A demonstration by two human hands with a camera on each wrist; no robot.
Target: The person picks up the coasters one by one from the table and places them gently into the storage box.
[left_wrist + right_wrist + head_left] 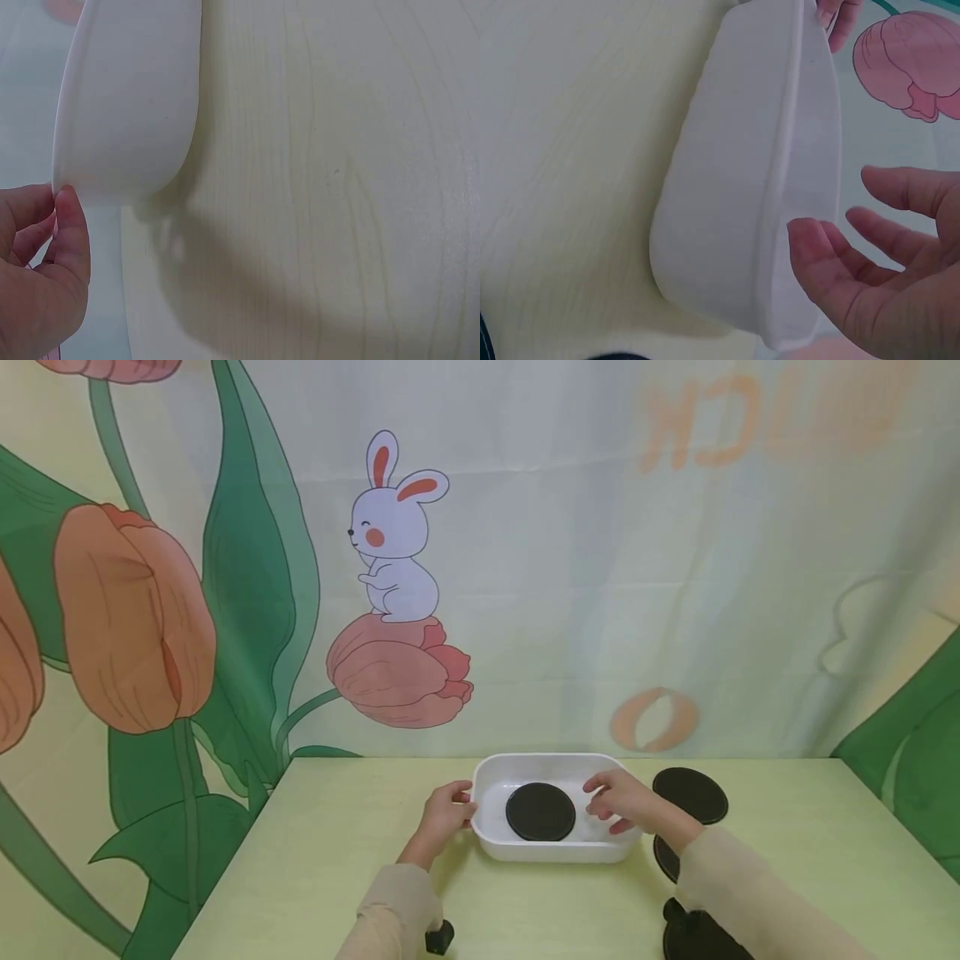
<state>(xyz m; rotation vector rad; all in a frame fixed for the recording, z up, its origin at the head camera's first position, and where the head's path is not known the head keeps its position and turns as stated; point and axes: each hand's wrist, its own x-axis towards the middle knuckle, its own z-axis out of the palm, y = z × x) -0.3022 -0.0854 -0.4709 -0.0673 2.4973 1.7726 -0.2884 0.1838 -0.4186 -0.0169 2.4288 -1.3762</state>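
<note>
A white rectangular basin (551, 852) with rounded corners stands near the far edge of the table. Inside it lies a flat, round black disc (540, 812). My left hand (444, 814) pinches the basin's left rim between thumb and fingers; the left wrist view shows the thumb against the outer wall (135, 97). Over the basin's right end hovers my right hand (621, 800), its fingers loosely bent and apart with nothing between them. In the right wrist view the thumb (810, 244) of that hand overlaps the basin's rim.
To the right of the basin, a black disc (690, 794) lies on the pale wood-grain table (322, 852). Two more, a middle disc (664, 857) and a near disc (701, 939), are partly hidden by my right arm. Behind the table hangs a printed curtain (555, 568).
</note>
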